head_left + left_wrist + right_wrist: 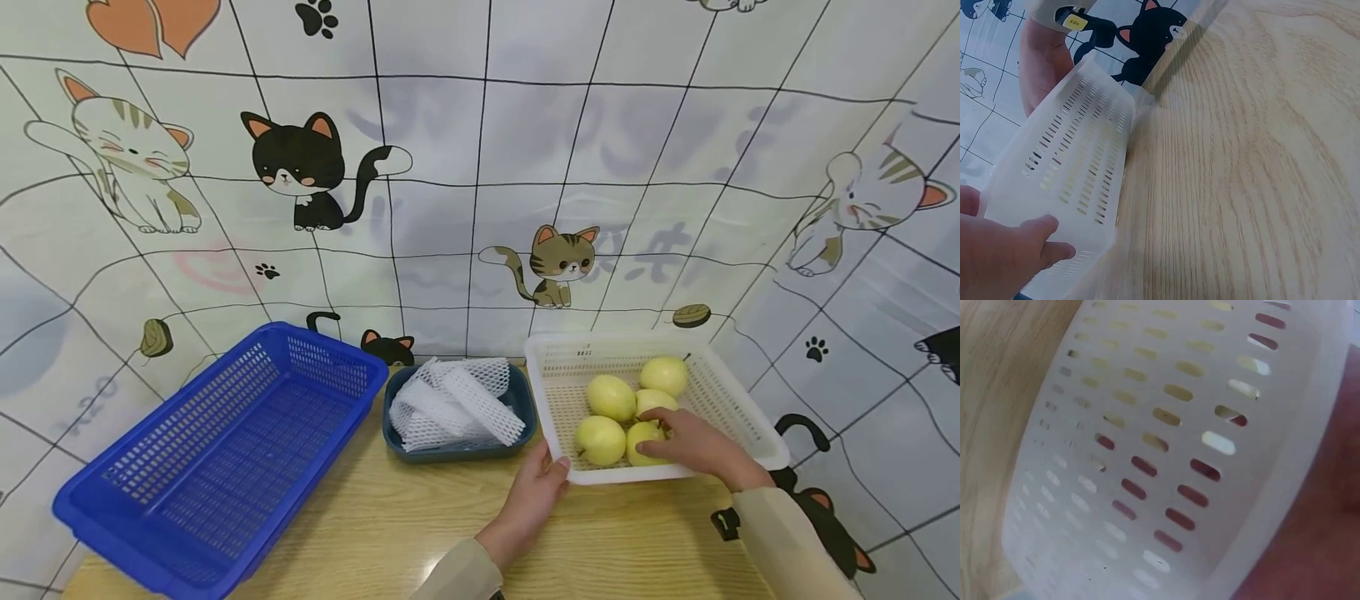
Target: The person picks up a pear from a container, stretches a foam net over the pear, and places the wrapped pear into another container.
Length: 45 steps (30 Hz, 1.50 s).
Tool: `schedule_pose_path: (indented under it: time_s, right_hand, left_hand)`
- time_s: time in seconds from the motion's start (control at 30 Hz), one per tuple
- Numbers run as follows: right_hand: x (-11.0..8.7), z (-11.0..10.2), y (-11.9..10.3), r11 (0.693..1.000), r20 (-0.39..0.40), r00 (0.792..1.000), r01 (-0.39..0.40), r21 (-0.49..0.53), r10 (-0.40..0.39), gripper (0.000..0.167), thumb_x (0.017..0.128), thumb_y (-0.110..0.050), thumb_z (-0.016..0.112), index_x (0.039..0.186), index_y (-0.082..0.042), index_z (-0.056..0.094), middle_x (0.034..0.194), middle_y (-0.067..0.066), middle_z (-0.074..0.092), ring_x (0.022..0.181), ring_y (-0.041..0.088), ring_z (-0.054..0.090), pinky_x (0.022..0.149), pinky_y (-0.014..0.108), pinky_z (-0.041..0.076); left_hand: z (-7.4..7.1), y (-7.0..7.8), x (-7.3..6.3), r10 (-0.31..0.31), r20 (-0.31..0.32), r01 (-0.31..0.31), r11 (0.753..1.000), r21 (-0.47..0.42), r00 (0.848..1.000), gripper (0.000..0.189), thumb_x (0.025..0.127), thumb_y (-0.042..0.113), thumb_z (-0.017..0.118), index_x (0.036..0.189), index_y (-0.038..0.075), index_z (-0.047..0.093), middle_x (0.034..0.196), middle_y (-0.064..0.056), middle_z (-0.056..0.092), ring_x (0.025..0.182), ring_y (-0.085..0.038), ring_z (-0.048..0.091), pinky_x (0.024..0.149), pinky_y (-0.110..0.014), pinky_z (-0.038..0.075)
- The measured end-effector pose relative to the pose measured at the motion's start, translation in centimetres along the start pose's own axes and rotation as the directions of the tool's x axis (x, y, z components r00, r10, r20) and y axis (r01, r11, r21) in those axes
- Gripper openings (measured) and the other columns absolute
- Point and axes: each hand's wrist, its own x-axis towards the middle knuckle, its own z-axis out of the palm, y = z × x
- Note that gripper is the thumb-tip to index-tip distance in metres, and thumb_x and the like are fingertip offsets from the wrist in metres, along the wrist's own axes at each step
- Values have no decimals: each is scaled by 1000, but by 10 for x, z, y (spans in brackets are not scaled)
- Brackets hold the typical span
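Several yellow-green apples [610,397] lie grouped in a white plastic basket [630,476] at the right. My left hand [528,496] grips the basket's front left corner, the thumb by the rim; in the left wrist view, its fingers [1041,230] lie against the slotted outer wall. Reaching in over the front rim, my right hand [693,446] holds the front right apple [640,440] between thumb and fingers. The right wrist view is mostly filled by the basket's slotted wall [1210,500], which hides the fingertips; yellow-green fruit shows through the slots.
Left of the white basket stands a small dark teal basket [435,455] holding white foam fruit nets [465,400]. A large blue basket [217,467] sits at the far left. Behind everything hangs a cat-print cloth [435,167], covering the back and sides of the wooden table [360,533].
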Motion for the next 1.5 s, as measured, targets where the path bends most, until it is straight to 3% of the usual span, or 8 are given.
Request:
schedule_pose_path:
  time_s: [0.2,0.33,0.63,0.93,1.2,1.33,1.5]
  right_hand:
    - [5,5,3,994,58,993,-105,0,105,74,89,-47,79,140,-1,53,118,21,67,104,36,63,83,54,52]
    - [10,7,6,995,85,991,-102,2,102,80,87,-48,80,139,4,49,125,27,63,109,42,63,87,57,51]
    - [12,-7,2,994,78,993,-88,58,83,73,91,-41,76,138,4,45,124,28,62,105,37,61,86,52,50]
    - [1,-13,-3,987,-41,999,-20,159,27,73,93,-34,75,146,5,40,129,31,57,106,35,59,82,45,50]
    - [-26,-19,-20,974,-192,979,-18,226,63,80,96,-37,72,158,-7,31,136,31,53,108,37,60,81,41,51]
    - [-42,-17,-31,962,-260,965,38,270,35,76,97,-29,72,158,-9,31,136,30,50,106,38,58,78,40,52]
    - [-60,-10,-48,945,-324,946,95,312,12,74,96,-21,73,157,-10,32,132,28,50,104,36,58,73,33,53]
  left_hand:
    - [0,-1,-1,3,15,-4,999,43,1000,51,111,14,42,157,-4,31,159,-24,38,146,-40,38,117,-55,35]
    - [-1,-2,-1,8,19,-8,999,37,1000,50,111,13,41,158,-3,31,160,-22,39,148,-40,34,118,-56,32]
    - [-2,4,8,25,40,-27,999,46,999,50,111,11,39,158,-1,31,160,-22,38,147,-37,37,119,-53,31]
    - [-2,6,6,-27,22,26,999,30,999,51,111,11,40,159,-3,29,160,-21,39,147,-37,38,119,-53,32]
    - [-5,9,8,-83,38,84,996,-25,996,53,110,10,44,160,0,30,162,-18,38,148,-36,36,121,-52,29]
    - [-14,14,6,-117,66,121,990,-65,991,58,108,12,48,161,1,28,165,-18,32,151,-36,30,122,-53,27]
    - [-38,28,-8,-135,68,140,987,-78,989,66,105,12,47,161,-5,19,167,-28,16,154,-40,19,122,-54,26]
